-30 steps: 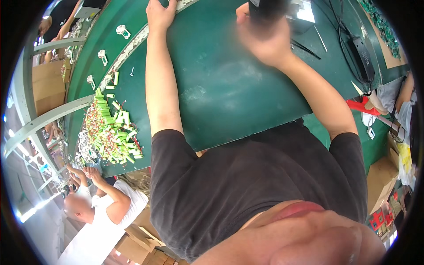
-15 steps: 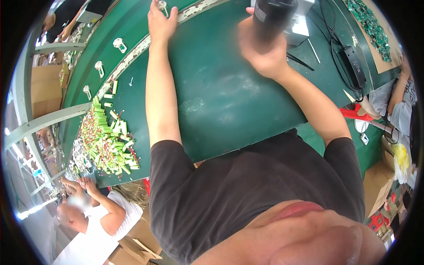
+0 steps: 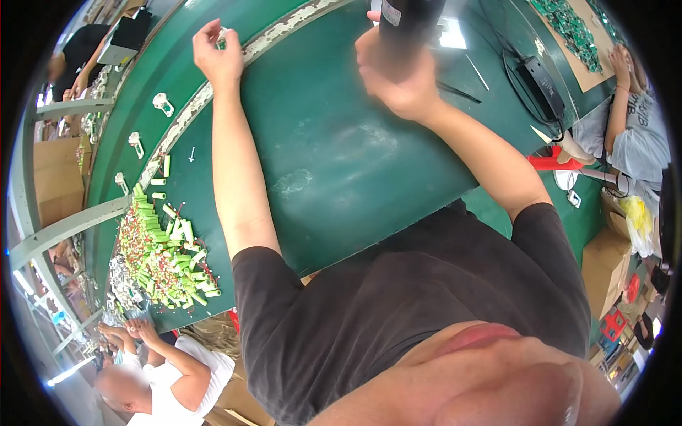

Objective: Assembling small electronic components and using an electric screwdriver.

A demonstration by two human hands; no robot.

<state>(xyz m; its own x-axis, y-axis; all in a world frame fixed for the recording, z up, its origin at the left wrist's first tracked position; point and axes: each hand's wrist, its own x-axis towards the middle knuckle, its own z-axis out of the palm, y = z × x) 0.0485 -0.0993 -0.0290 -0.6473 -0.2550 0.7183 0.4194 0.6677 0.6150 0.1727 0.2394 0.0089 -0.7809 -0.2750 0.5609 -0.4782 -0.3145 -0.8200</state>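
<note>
clasped round a thick black cylinder with a hard-looking casing (image 3: 410, 25), the person's right hand (image 3: 405, 86) has it enclosed, though blur hides the contact. the cylinder rises from the fist and is cut off at the top of the view; it will probably feel stiff and fairly heavy, best held round its middle. the person's left hand (image 3: 219, 65) curls about a small white, plastic-looking part with a touch of green (image 3: 223, 35), which lies between thumb and fingers, beyond the pale, chipped rail (image 3: 188, 117); whether it is pinched or merely touched cannot be told. that part looks light, rigid and perhaps fragile where green, so its white rim seems the safer hold.
</note>
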